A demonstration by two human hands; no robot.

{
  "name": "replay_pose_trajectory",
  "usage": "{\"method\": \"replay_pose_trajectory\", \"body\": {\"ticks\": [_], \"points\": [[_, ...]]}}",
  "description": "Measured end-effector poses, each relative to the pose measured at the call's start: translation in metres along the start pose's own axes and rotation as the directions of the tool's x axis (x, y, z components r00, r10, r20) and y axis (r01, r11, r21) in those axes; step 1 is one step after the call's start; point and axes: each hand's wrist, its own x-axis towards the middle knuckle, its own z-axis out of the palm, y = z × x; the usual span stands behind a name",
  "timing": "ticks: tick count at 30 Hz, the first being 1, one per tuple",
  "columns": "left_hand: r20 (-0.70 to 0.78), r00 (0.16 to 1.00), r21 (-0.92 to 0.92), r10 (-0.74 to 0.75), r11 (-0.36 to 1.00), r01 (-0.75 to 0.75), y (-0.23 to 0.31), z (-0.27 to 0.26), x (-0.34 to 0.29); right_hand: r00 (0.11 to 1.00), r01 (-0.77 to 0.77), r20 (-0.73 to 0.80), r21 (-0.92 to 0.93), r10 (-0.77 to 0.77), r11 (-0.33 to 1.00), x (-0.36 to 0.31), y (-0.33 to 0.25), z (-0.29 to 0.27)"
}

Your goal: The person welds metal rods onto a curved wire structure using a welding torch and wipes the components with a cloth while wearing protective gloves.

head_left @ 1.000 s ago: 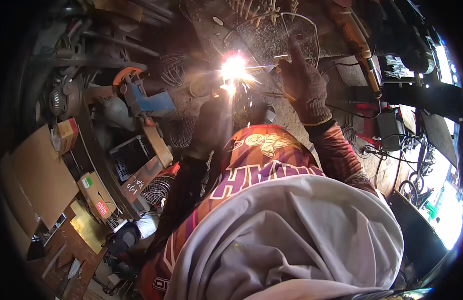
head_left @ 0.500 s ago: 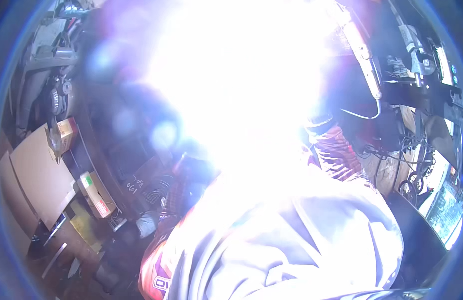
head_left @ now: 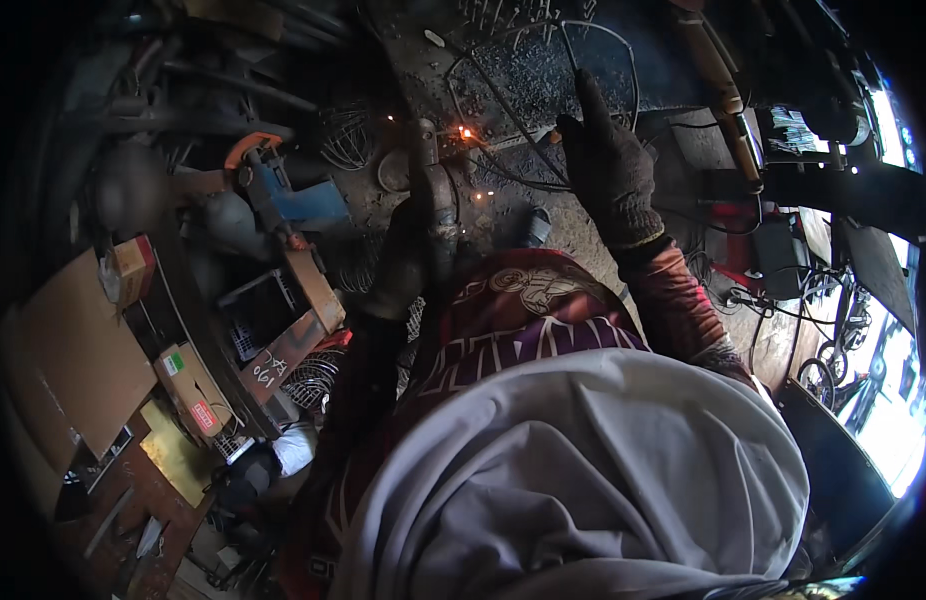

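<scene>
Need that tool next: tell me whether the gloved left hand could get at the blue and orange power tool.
Probably yes: the left hand grips a welding holder, so it isn't free, but the blue power tool lies uncovered just to its left.

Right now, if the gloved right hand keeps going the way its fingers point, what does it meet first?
Likely the thin bent wire frame on the dark workbench; the right hand already looks to be on its wires, fingers pointing up-frame, though depth is unclear.
</scene>
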Motion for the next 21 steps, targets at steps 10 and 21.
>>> {"method": "replay_pose_trajectory", "body": {"ticks": [10, 21], "points": [[0.093, 0.941, -0.382, -0.325, 0.861, 0.335, 0.014, -0.003, 0.001, 1.000, 0.000, -0.002, 0.030, 0.000, 1.000, 0.001, -0.004, -0.004], [0.126, 0.909, -0.387, -0.396, 0.825, 0.413, 0.014, -0.003, 0.000, 1.000, 0.021, -0.019, 0.049, -0.020, 0.999, 0.001, -0.002, -0.003]]}}
